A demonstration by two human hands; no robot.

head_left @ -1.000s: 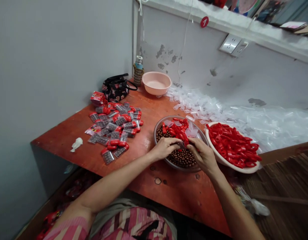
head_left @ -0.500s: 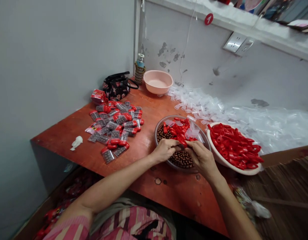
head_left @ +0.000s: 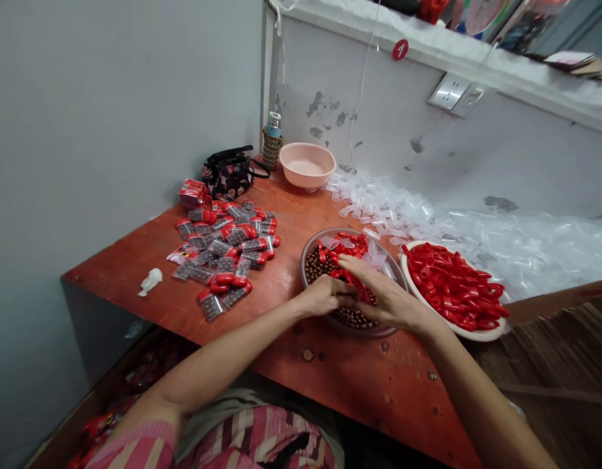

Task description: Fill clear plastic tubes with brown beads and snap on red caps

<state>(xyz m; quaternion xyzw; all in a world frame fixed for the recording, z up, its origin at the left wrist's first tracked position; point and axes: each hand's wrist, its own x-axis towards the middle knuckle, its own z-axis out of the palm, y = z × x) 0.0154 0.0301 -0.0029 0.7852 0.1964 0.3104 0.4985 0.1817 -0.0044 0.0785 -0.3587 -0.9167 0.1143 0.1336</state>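
Both hands meet over a grey bowl of brown balls, red plastic parts and clear pieces. My left hand is closed, its fingertips pinched at something too hidden to make out. My right hand is spread, thumb and fingers apart, beside the left fingertips, with nothing visibly gripped. Red parts lie in the back of the bowl. To the right, a white basin holds a heap of red caps.
Filled clear tubes with red caps are piled at the left of the red table. Behind stand a floral bag, a bottle and a pink basin. Clear plastic sleeves line the wall; white tissue lies left.
My right hand has opened and spread its fingers, turning over the bowl. My left hand stays closed, slightly lower. The red piece between the fingertips no longer shows clearly. The view has shifted slightly.
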